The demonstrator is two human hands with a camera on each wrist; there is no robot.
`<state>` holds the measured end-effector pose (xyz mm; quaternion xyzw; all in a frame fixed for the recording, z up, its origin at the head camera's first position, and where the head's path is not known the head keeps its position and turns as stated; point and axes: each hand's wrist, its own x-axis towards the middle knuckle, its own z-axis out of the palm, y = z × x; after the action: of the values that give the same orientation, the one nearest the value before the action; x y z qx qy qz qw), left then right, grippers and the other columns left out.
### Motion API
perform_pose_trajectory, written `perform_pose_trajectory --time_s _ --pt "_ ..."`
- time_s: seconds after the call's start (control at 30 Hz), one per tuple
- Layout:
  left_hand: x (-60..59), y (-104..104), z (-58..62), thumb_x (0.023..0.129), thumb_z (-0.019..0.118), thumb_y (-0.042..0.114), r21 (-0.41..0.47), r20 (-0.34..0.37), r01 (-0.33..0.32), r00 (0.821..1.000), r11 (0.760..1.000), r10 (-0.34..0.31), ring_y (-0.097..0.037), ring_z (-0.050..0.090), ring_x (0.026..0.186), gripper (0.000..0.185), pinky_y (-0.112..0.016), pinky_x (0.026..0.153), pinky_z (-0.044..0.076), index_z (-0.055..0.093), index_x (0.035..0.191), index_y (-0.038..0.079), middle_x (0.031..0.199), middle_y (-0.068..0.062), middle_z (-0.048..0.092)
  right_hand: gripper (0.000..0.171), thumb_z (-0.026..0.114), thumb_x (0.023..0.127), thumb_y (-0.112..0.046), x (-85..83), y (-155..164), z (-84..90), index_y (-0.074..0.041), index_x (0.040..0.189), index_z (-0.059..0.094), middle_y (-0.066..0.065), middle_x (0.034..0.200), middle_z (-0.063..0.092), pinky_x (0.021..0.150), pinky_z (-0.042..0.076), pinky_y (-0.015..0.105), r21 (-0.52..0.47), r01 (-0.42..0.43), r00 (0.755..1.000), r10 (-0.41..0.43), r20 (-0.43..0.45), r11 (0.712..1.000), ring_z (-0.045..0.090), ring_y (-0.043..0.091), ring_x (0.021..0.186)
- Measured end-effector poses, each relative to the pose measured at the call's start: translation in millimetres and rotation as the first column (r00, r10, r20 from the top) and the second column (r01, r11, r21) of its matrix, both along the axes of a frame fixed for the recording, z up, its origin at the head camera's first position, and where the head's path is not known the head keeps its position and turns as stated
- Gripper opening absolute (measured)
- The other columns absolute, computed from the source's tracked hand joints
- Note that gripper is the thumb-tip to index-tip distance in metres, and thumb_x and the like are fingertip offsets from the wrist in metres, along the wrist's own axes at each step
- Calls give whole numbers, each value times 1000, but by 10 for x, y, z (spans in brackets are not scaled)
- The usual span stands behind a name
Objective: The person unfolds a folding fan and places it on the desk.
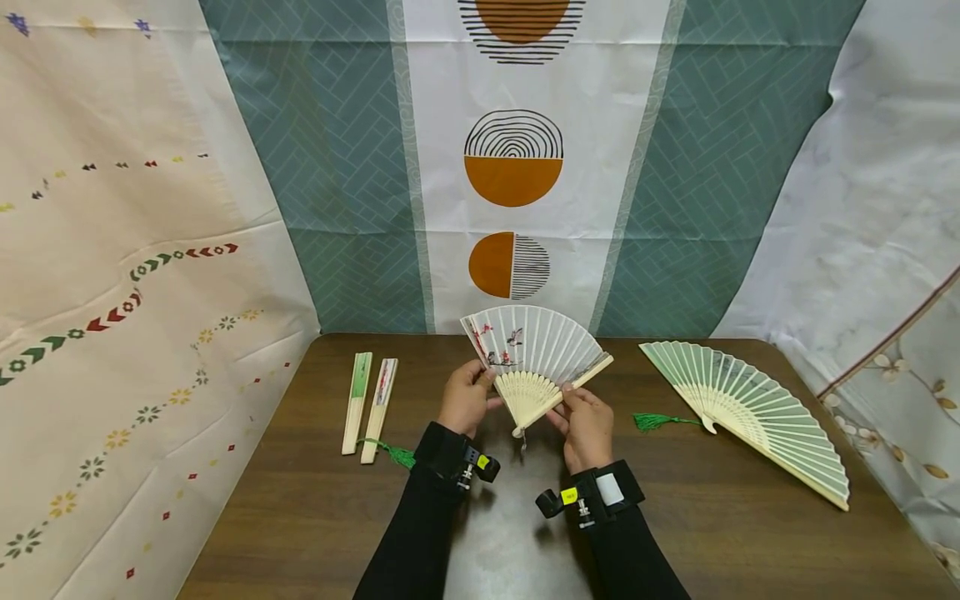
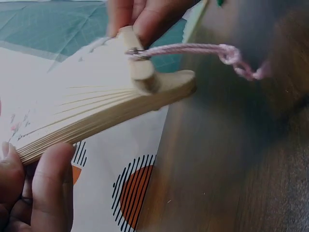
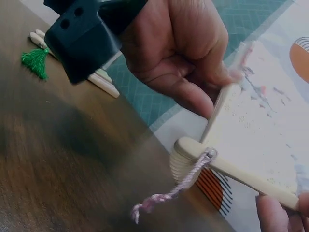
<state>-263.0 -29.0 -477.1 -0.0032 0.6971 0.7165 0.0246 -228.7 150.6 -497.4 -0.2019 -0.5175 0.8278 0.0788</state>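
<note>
- Patterned cloths are hanging behind and beside a dark wooden table [image 1: 315,500], a teal-and-white one with orange discs straight ahead.
- Both hands are holding a white folding fan [image 1: 534,354] in the air above the table's far middle, spread about halfway, its leaf painted with red blossoms.
- Left hand [image 1: 465,400] is pinching the fan's left outer rib between thumb and curled fingers, just below the leaf.
- Right hand [image 1: 585,425] is gripping the right outer rib near the pivot, fingers curled round it.
- Fan's ribs are radiating up and away from the person; the pivot end is pointing down toward the table, with a pink cord [image 3: 186,181] dangling from it. Its centre line is running roughly upright, tilted slightly left.
- Two shut fans [image 1: 369,408] are lying side by side to the left with a green tassel [image 1: 397,454]; a green fan [image 1: 750,408] is lying fully spread to the right.
- Risk, as I judge it: the thin leaf could be tearing or creasing if the two ribs are pulled unevenly, and a loose pinch on the left could be letting that rib slip.
</note>
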Motion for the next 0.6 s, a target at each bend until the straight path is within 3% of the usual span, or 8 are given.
perform_pose_trajectory --time_s 0.17,0.47,0.6 --pt "-12 14 -6 118 55 0 27 -1 -35 999 999 35 -22 66 114 21 -47 91 75 70 123 -14 121 -19 69 23 61 118 -10 0 6 14 11 123 71 -3 89 78 69 70 21 -32 11 1000 -12 -16 999 80 6 80" --pt "-1 20 23 117 57 -1 74 -3 -80 997 994 81 -17 64 103 19 -35 81 74 68 120 -15 110 -8 66 31 57 119 -9 -12 19 -3 15 137 64 -2 92 78 73 71 21 -64 19 1000 -19 -6 998 81 6 83" --pt "-3 29 30 117 57 0 72 3 -97 995 993 97 -16 64 101 19 -37 82 75 69 121 -15 109 -8 67 34 57 120 -10 -17 31 -7 16 141 62 -2 94 79 76 71 21 -79 16 1000 -17 -9 997 82 6 85"
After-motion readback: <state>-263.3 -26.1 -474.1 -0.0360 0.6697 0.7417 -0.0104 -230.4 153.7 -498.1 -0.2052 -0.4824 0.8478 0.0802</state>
